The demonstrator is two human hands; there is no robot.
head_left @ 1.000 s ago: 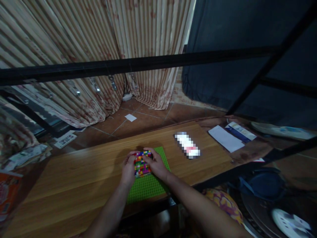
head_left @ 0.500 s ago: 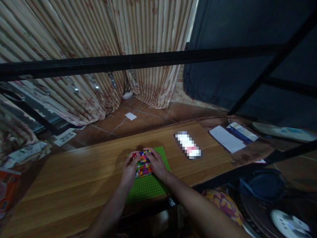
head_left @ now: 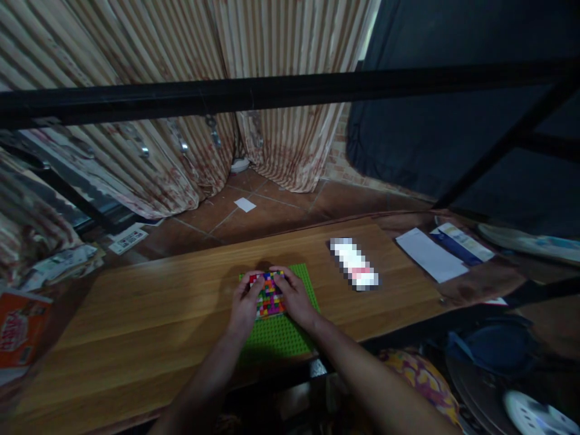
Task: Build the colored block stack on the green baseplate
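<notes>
Two hands (head_left: 272,302), one green baseplate (head_left: 283,332)

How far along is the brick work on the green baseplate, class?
Done: a multicoloured block of small bricks covers the far part of the green baseplate. In hand: the left hand and right hand press on the block from either side. Left: the near part of the baseplate shows bare studs.

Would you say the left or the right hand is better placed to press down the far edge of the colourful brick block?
Probably the right hand: its fingers already lie over the brick block's far edge, while the left hand grips its near-left side.
</notes>
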